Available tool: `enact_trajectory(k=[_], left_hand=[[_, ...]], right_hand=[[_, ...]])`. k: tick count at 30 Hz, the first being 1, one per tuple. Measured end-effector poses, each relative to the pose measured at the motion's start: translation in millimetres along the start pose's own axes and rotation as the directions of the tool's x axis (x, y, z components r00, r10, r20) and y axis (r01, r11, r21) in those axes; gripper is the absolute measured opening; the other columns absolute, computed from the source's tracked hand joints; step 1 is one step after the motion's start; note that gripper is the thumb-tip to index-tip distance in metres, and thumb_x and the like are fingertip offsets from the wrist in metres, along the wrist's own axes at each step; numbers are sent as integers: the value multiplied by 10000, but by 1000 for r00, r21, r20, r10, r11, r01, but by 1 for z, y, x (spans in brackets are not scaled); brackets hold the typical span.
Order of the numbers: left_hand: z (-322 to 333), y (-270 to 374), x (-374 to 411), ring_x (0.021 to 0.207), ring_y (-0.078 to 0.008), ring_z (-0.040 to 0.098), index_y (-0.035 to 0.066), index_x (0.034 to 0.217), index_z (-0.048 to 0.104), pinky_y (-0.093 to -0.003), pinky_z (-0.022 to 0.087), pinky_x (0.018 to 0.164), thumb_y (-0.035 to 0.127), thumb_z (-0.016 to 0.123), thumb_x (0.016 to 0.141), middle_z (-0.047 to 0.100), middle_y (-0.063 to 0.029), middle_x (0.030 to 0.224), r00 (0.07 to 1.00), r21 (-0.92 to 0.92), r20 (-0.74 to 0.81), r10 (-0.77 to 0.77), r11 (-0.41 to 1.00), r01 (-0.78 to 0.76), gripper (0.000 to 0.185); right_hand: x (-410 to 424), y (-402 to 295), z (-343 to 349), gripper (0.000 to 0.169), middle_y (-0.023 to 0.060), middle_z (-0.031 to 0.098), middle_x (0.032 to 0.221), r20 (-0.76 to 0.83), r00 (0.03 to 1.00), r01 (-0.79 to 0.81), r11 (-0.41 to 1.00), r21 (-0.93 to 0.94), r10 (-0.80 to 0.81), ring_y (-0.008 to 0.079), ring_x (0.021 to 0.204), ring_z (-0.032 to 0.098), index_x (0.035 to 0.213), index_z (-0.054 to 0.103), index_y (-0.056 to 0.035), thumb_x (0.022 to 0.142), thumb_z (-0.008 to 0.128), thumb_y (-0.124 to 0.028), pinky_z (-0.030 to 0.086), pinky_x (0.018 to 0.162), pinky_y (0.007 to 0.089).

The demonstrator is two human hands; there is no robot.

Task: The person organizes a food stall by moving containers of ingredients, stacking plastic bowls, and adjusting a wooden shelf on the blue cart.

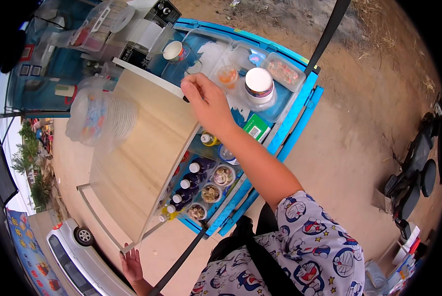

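A large clear panel (147,155) with pale edging stands tilted over the left part of a blue cart counter (272,137). My right hand (208,105) is closed on its upper edge strip, at a corner by a small dark fitting. At the lower left, my left hand (132,264) has its palm showing and fingers extended at the opposite corner; whether it grips the edge I cannot tell. Below the panel's near edge stand dark bottles with white caps (186,184) and clear cups of mixed food (211,193). A green card with a printed code (256,127) lies under my right forearm.
White paper cups (259,82) and a clear box of food pieces (283,72) stand on a counter tray. Bagged stacked lids (102,114) lie beyond the panel. Black posts (326,35) rise at the cart's corners. A silver car (78,259) and a scooter (409,181) stand nearby.
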State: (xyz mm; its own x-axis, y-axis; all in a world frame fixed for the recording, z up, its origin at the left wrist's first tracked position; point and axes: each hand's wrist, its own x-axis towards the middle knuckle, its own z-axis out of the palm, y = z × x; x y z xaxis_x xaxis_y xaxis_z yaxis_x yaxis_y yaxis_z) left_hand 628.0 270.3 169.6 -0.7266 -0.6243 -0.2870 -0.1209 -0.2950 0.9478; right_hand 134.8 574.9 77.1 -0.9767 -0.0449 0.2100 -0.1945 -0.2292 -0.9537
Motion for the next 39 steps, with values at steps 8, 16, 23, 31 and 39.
enact_trajectory(k=[8, 16, 23, 31, 39], left_hand=[[-73, -144, -165, 468, -116, 495, 14, 1087, 596, -260, 455, 426, 220, 532, 902, 531, -32, 636, 508, 235, -768, -389, 566, 790, 284], [181, -121, -72, 531, -82, 494, -5, 974, 661, -238, 396, 501, 71, 556, 876, 559, -41, 619, 999, 884, 41, 22, 465, -47, 162], [317, -151, 40, 724, -119, 558, 15, 1069, 615, -233, 453, 667, 98, 546, 897, 578, -71, 856, 805, 453, 593, -32, 839, -300, 203], [415, -210, 135, 1157, -252, 484, 26, 1331, 380, -350, 412, 965, 309, 470, 952, 419, -130, 1329, 725, 236, 590, -356, 934, 267, 482], [498, -250, 235, 1096, -250, 513, -5, 1321, 379, -289, 424, 909, 326, 487, 923, 473, -131, 1262, 860, 110, 230, -454, 891, 441, 529]], right_hand=[[-21, 141, -197, 346, 90, 565, 1084, -542, 836, -325, 877, -353, 91, 131, 788, 555, 1162, 517, -4, 878, 550, -199, 447, 604, 269], [-4, 223, -202, 286, 55, 553, 787, -258, 410, -805, 480, 348, 875, 179, 640, 558, 972, 539, -33, 837, 629, -269, 406, 483, 279], [-3, 213, -212, 157, 10, 513, 678, -314, 631, -721, 686, 100, 709, 136, 569, 486, 783, 555, -94, 758, 695, -161, 401, 494, 260], [10, 159, -214, 216, 59, 561, 848, -325, 591, -769, 637, 46, 738, 187, 747, 579, 971, 575, -76, 789, 667, -147, 465, 577, 304], [25, 176, -224, 644, 103, 531, 981, -170, 441, -863, 468, 188, 881, 201, 739, 532, 1231, 448, -73, 789, 644, -497, 417, 587, 318]])
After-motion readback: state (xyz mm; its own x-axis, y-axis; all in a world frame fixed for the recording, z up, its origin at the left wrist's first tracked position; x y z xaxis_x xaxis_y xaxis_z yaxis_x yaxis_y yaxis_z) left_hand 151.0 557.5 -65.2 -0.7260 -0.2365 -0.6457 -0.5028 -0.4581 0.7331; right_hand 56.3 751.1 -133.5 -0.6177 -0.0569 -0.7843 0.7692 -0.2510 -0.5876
